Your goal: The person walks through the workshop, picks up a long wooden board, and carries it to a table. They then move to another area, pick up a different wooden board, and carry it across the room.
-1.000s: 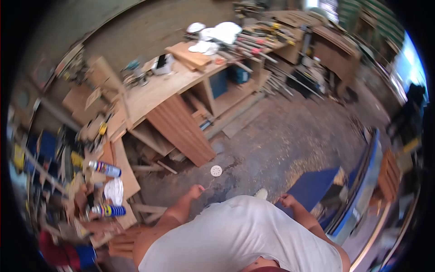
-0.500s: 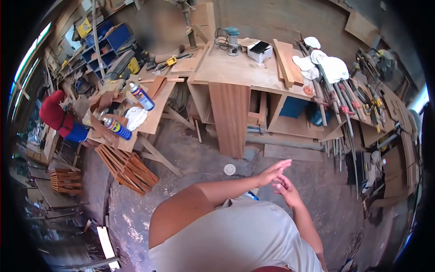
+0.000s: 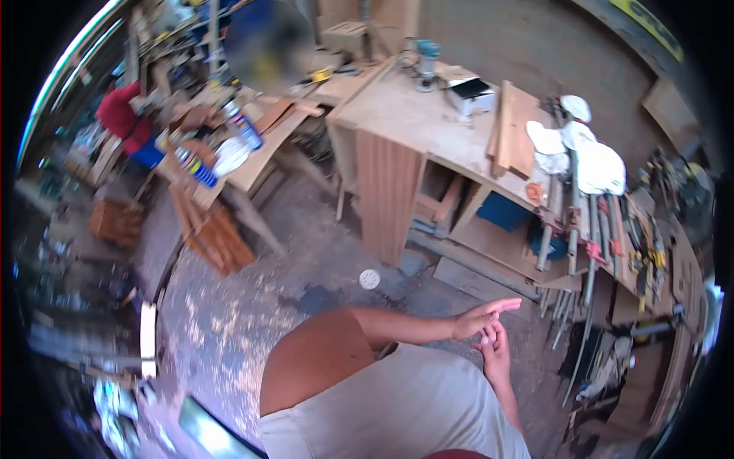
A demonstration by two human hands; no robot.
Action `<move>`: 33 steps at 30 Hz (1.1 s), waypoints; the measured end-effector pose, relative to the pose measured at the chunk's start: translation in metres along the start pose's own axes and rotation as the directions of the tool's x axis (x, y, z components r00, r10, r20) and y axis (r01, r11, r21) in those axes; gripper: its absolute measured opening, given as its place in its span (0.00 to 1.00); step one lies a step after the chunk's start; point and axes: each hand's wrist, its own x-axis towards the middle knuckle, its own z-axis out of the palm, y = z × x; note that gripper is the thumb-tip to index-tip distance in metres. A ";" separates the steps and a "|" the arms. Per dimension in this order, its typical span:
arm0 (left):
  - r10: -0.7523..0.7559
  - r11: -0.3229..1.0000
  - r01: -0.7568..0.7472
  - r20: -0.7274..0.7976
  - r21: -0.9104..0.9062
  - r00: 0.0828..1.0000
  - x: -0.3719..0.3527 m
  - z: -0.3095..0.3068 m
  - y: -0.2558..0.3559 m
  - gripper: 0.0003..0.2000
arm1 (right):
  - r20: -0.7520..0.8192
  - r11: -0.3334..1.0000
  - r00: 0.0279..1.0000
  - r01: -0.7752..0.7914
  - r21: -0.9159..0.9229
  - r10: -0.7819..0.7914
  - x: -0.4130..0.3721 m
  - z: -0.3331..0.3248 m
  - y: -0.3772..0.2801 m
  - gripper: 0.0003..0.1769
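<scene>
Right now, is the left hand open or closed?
Open: the left hand is stretched out flat, holding nothing, and touches the right hand.

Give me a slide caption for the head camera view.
Left hand and right hand, both empty, meet above a dusty floor before a cluttered workbench.

Disc [image 3: 369,278]: small, round, white, dotted with holes. Lies flat on the dusty concrete floor [image 3: 306,245], just near of the upright wooden panel [image 3: 390,191].
</scene>
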 end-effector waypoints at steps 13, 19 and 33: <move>0.624 0.770 -0.202 -0.646 0.606 0.440 -0.165 0.118 0.012 0.38 | 0.928 0.981 0.320 -0.082 -0.175 0.193 0.009 0.085 0.010 0.27; 0.818 0.574 -0.211 -0.562 0.791 0.119 -0.281 0.148 0.013 0.39 | 0.921 0.920 -0.004 0.050 -0.389 0.390 -0.030 0.211 0.027 0.29; 0.852 0.481 0.055 -0.451 0.875 -0.265 -0.519 0.191 0.049 0.41 | 0.730 0.871 -0.479 0.208 -0.445 0.488 -0.116 0.476 0.111 0.32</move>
